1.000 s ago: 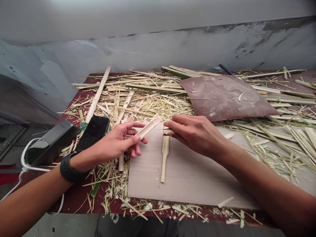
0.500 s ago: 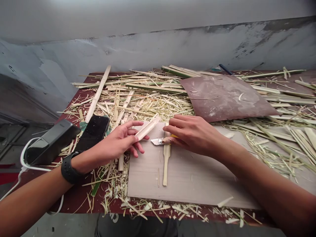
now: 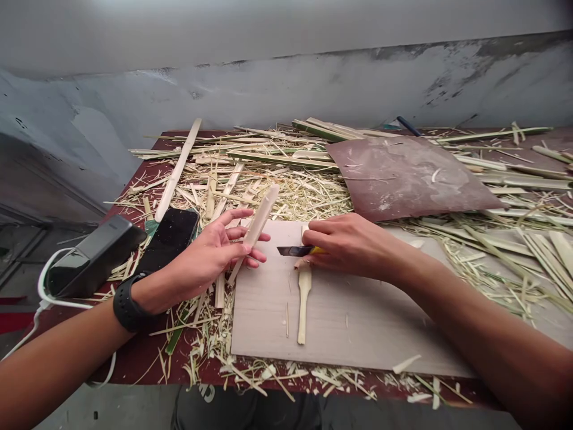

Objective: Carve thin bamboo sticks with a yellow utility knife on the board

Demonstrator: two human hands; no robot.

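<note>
My left hand (image 3: 210, 257) holds a pale bamboo slat (image 3: 258, 222) between thumb and fingers, its free end tilted up and away from me. My right hand (image 3: 353, 246) grips a utility knife (image 3: 295, 251) with a yellow handle, blade pointing left toward the slat, a short gap between them. Just under the knife a carved bamboo stick (image 3: 303, 301) with a wider top lies on the light cutting board (image 3: 353, 322). A black watch sits on my left wrist.
Bamboo strips and shavings (image 3: 268, 173) cover the red table. A black phone (image 3: 170, 237) and a dark power bank (image 3: 92, 257) with a white cable lie at the left. A brown sheet (image 3: 403, 176) rests at the back right. A grey wall stands behind.
The slat in my left hand has swung from lying flat to pointing more upright. The knife blade now shows fully, extended leftward. The carved stick has slid slightly toward me.
</note>
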